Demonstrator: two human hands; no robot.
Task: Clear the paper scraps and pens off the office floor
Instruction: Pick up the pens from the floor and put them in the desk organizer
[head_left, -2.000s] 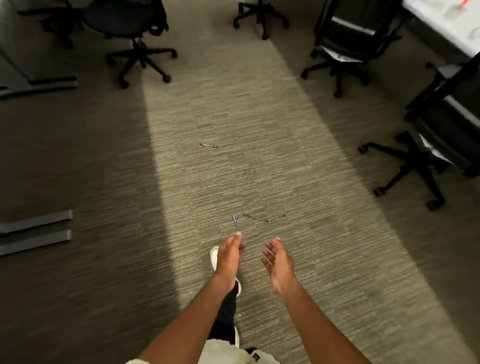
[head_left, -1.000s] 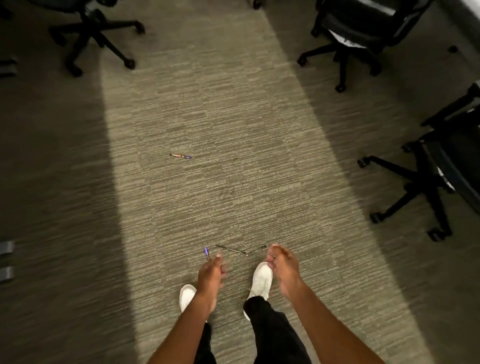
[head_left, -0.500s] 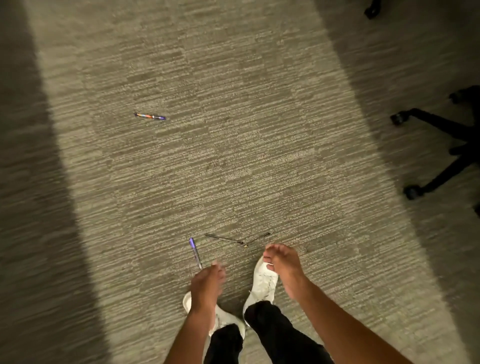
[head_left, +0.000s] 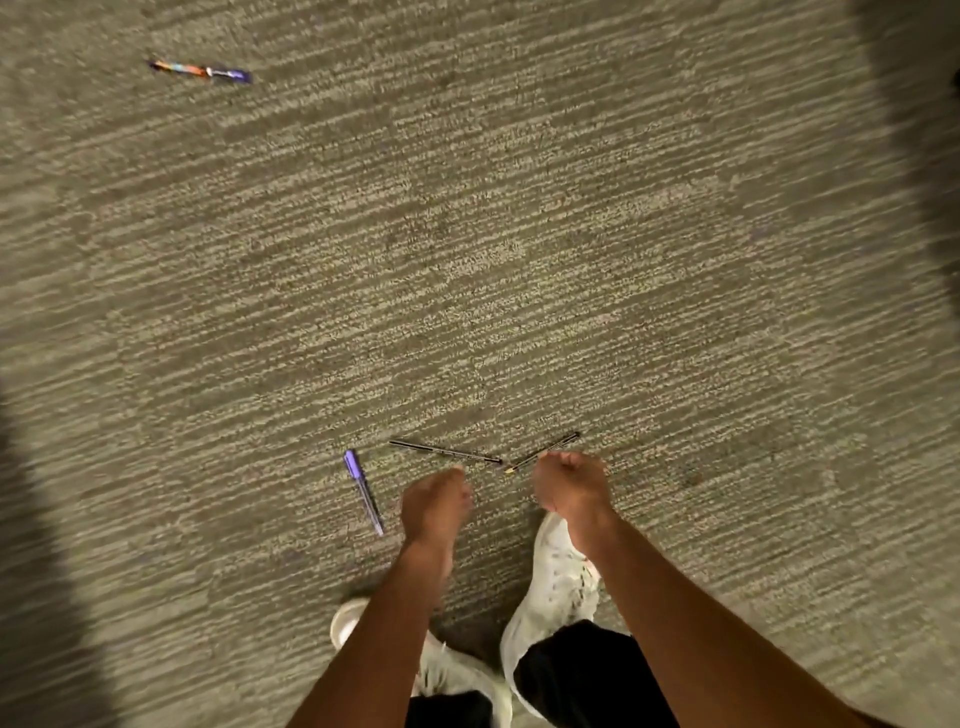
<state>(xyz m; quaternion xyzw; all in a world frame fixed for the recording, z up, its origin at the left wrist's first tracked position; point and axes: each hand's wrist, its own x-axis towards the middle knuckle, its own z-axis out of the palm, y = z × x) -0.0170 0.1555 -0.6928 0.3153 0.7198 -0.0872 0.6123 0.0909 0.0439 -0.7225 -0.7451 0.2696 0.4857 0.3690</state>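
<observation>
Two thin black pencils lie in a shallow V on the grey carpet. My right hand (head_left: 569, 486) is down at the right-hand pencil (head_left: 563, 441), its fingers curled over the middle of it. The left-hand pencil (head_left: 447, 452) lies untouched just beyond my left hand (head_left: 434, 501). That hand's fingers are bent downward and blurred. A purple pen (head_left: 363, 491) shows at full length just left of it, with a narrow gap to the hand; whether the hand holds it is unclear. A multicoloured pen (head_left: 200, 71) lies far off at the upper left.
My white shoes (head_left: 558, 582) stand directly under my arms, close behind the pencils. The carpet (head_left: 519, 234) is lit in the middle, with dark shadow along the left edge and in the upper right corner.
I have bent down, so the floor fills the view and the chairs are gone. My right hand has dropped onto the right-hand pencil. The purple pen now shows whole beside my left hand.
</observation>
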